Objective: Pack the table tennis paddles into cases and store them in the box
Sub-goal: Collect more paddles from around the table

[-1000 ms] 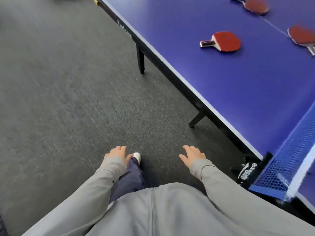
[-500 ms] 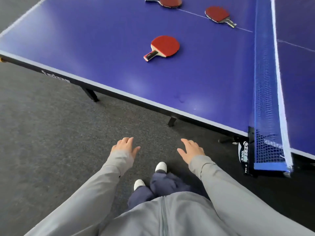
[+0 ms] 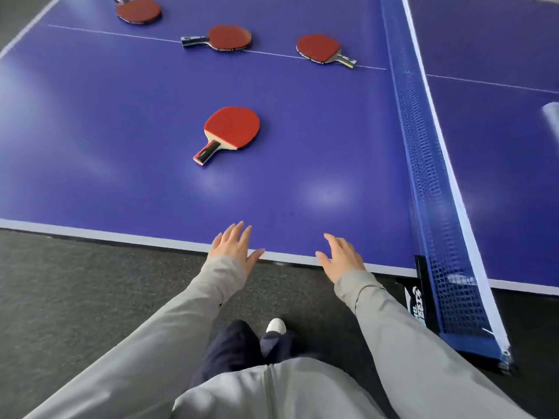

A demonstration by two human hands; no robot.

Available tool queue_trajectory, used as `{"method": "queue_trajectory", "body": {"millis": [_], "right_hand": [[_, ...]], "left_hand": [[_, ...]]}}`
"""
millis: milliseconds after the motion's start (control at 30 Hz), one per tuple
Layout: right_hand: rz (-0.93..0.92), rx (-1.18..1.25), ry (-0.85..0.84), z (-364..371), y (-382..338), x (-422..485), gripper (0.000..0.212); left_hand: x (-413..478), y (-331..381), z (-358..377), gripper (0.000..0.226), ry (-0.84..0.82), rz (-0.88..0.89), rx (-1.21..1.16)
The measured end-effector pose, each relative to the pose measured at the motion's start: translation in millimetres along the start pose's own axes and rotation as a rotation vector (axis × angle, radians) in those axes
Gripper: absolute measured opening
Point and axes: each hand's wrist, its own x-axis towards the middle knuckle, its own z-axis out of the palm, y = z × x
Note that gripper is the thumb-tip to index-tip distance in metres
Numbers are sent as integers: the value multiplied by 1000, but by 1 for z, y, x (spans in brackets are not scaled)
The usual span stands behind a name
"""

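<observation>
Blue tabletop point(image 3: 90, 146): the head view is looking down on a table tennis table, with white lines running along its near edge and across its middle.
Nearest paddle point(image 3: 233, 125): it is lying flat, red face up, ahead of both hands and well apart from them; its red and black handle is pointing toward the near edge.
Other paddles: three more are lying flat farther back, one at far left point(image 3: 139, 10), one in the middle point(image 3: 230, 37) and one near the net point(image 3: 319, 47).
Left hand point(image 3: 234, 247): it is hovering over the near table edge with fingers straight and spread, holding nothing.
Right hand point(image 3: 341, 258): it is reaching beside the left, fingers apart, also holding nothing.
Net point(image 3: 429, 176): blue mesh with a white top band is crossing the table on the right.
Writing: a white logo is showing on the black net post point(image 3: 419, 300), too blurred to read; small print on the paddle rims is unreadable.
Floor point(image 3: 75, 291): dark grey carpet.
</observation>
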Motion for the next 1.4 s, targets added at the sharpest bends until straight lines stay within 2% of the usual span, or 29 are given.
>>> {"method": "queue_trajectory", "body": {"millis": [133,433,833,967,1133,1400], "right_hand": [[60,0,18,-21,4,35,55],[147,18,78,-65,-9,133,55],[121,50,231,-130,-23,295,49],[68,97,321,-155,-22,362,48],[33,137,434,-188,-22,455,49],[18,-60,581,-255,-8,596,60]], "left_hand": [[53,14,-21,72,-8,56,72],[210,24,-59,76,87,202,157],[389,52,-57,83,128,239,121],[404,51,-49,83,217,252,79],[406,50,-48,83,193,274,29],[409,49,-47,84,194,284,19]]}}
